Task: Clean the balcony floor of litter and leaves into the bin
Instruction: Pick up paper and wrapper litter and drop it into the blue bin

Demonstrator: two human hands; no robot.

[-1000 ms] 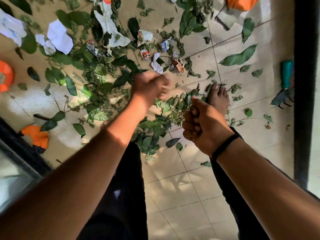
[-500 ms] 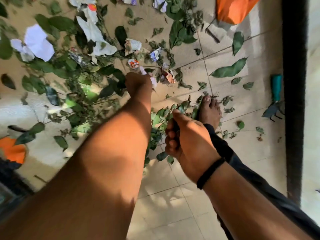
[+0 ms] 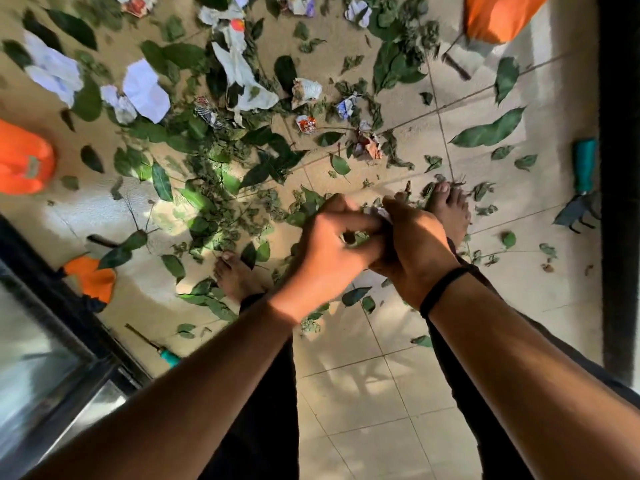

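Hands meet above a littered balcony floor (image 3: 398, 386): the left hand (image 3: 332, 254) curls its fingers around a clump of green leaves (image 3: 355, 237), while the right hand (image 3: 414, 244), a black band (image 3: 446, 284) on its wrist, closes against it and pinches a scrap of white paper (image 3: 381, 213) at the top of the clasp. Both are pressed together, knuckles touching. Two bare feet stand on the tiles, one (image 3: 235, 277) below the left forearm, the other (image 3: 450, 211) just beyond the right hand. Loose leaves (image 3: 207, 188) and crumpled paper (image 3: 145, 90) lie thick across the far half of the floor, thinning toward the near tiles. Orange objects sit at the floor's left edge (image 3: 24, 157), its near-left edge (image 3: 91, 277) and its far-right corner (image 3: 498, 15). A teal-handled garden tool (image 3: 583, 174) lies along the right edge beside a dark frame, another (image 3: 162, 353) by the glass door at the left. No bin can be made out for certain.
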